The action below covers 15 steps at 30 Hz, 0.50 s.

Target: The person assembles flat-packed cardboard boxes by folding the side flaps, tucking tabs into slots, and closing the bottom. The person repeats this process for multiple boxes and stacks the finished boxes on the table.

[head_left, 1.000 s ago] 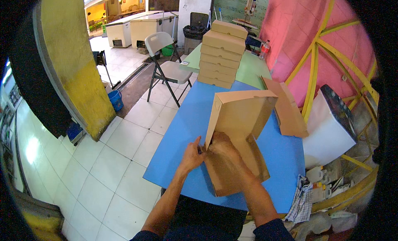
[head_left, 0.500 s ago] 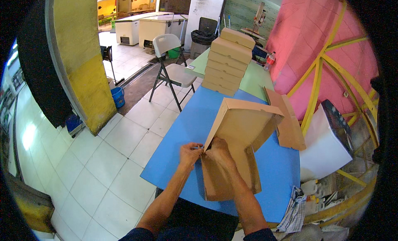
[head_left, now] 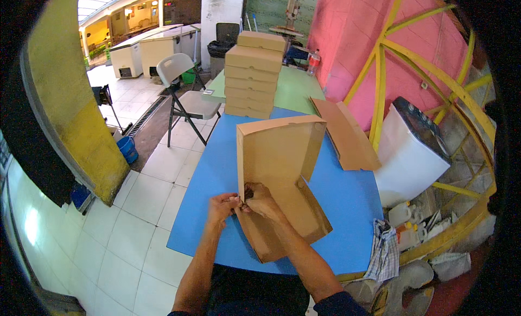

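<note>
Brown cardboard box (head_left: pixel 285 172) stands open on the blue table (head_left: pixel 350 218), its left hinge corner between the left hand (head_left: pixel 221 208) outside and the right hand (head_left: pixel 262 201) inside; both curl there, their hold unclear.

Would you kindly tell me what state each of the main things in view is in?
Brown rectangular cardboard box: open, lid raised
Stack of brown cardboard boxes: lids closed
Flat brown cardboard piece: lying flat, unassembled
White plastic folding chair: unfolded
Clear plastic bottle with red label: upright
White rectangular chest freezers: closed
Black-and-white checked cloth: hanging
Left hand: fingers at box's left corner
Right hand: fingers curled inside that corner
</note>
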Available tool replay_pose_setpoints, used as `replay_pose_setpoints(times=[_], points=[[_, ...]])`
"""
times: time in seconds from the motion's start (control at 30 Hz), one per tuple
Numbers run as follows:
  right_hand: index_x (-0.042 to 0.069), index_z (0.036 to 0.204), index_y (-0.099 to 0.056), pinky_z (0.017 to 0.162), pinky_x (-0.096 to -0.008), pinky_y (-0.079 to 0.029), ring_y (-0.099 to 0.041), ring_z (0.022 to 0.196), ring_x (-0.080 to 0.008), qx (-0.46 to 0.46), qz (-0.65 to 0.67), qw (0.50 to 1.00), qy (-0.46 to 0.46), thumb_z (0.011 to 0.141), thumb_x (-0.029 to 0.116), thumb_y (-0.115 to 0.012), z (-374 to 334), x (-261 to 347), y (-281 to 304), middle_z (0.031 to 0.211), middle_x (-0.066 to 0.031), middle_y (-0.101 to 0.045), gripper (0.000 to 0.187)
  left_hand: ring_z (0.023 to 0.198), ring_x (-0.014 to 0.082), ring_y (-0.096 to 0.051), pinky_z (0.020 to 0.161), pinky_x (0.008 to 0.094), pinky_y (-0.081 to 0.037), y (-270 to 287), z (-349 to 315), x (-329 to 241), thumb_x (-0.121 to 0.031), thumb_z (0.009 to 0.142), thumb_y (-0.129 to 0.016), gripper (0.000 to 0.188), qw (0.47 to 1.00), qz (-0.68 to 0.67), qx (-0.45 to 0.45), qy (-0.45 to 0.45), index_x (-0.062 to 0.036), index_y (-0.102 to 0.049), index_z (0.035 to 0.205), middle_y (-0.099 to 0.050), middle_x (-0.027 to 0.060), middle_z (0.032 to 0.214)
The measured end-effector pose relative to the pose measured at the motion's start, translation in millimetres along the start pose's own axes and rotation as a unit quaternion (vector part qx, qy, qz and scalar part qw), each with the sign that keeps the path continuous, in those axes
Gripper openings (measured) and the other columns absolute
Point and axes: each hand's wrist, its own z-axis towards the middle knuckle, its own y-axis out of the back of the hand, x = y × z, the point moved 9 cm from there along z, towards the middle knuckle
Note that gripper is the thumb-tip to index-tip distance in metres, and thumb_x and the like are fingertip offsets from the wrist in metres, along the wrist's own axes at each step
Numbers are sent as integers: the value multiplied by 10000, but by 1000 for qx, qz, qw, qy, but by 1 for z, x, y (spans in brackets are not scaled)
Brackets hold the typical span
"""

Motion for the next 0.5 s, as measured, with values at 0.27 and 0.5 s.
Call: replay_pose_setpoints(times=[0.27, 0.5], points=[[13, 853, -707, 718, -434, -555, -692, 773, -371, -40, -250, 967, 21, 668, 233, -793, 2, 16, -1, 842, -180, -715, 300, 717, 173, -677, 580, 301, -550, 9, -10, -39, -81, 846, -746, 518, 987, 143, -11, -72, 44, -540, 1304, -717, 132, 858], [5, 723, -707, 552, -347, -535, -653, 558, -206, -27, -104, 993, -43, 659, 77, -769, 7, 6, -1, 665, -148, -676, 114, 626, 146, -670, 540, 296, -558, 20, -8, -52, -25, 832, -728, 461, 980, 147, -86, -101, 49, -553, 1251, -715, 130, 745]])
